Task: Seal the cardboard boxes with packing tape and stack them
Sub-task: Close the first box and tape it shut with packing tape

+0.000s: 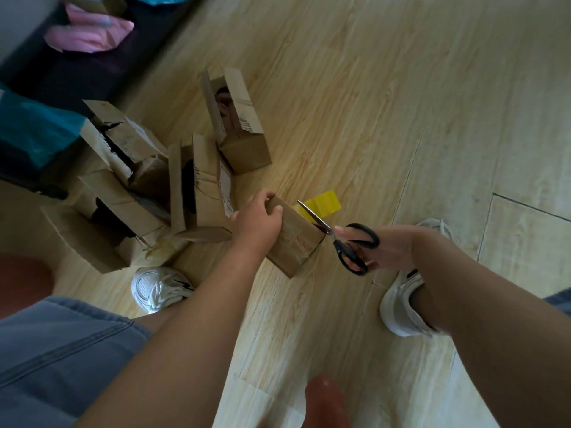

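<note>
As the left hand (258, 219) grips a small brown cardboard box (293, 242), the right hand (391, 250) clasps black-handled steel scissors (333, 233), apparently ready to snip yellow packing tape (324, 202).

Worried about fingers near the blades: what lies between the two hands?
In the head view, the small box that the left hand grips and the blades of the scissors held by the right hand.
</note>
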Demonstrator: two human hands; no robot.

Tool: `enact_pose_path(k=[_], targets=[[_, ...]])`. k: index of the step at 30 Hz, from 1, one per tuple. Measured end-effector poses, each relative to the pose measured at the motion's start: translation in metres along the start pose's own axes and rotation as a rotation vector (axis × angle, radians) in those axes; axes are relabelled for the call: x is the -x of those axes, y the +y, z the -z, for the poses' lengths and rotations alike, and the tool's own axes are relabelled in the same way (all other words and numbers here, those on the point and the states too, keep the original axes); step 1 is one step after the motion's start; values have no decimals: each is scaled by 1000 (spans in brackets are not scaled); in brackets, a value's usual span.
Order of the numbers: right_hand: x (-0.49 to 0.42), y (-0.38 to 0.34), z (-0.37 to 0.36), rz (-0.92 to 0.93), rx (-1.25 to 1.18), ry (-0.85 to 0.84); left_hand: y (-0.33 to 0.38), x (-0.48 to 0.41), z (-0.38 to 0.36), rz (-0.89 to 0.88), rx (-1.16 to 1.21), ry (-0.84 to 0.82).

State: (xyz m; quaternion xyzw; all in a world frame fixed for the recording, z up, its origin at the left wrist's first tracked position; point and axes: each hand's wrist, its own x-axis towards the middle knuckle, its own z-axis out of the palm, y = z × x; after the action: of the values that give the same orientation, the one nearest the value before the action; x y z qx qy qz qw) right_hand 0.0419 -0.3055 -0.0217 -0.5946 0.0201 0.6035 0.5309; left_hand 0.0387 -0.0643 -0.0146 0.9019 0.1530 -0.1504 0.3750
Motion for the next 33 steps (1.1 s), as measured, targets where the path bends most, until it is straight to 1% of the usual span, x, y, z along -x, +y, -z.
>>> enact_pose_path(k=[5, 10, 14, 17, 19, 23, 26, 30, 33], targets=[[-12, 2, -2, 24, 14, 11, 1, -6, 7, 26, 48, -46], [-19, 5, 0, 49, 13, 28, 16, -25, 12, 4, 87, -153], [-22, 7, 4, 51, 39, 16, 42, -46, 13, 27, 31, -291], [-25, 9, 5, 46, 49, 4, 55, -65, 7, 41, -19, -346], [-26, 10, 6, 50, 66, -14, 57, -76, 1, 48, -101, -381], [-28, 10, 10, 51, 51, -34, 57, -87, -9, 53, -242, -523], [-30, 11, 15, 52, 39, -55, 57, -92, -10, 53, -229, -596], [-30, 10, 19, 50, 37, -108, 52, -92, -10, 69, -180, -615], [-29, 10, 19, 58, 21, -112, 50, -92, -11, 62, -157, -573]])
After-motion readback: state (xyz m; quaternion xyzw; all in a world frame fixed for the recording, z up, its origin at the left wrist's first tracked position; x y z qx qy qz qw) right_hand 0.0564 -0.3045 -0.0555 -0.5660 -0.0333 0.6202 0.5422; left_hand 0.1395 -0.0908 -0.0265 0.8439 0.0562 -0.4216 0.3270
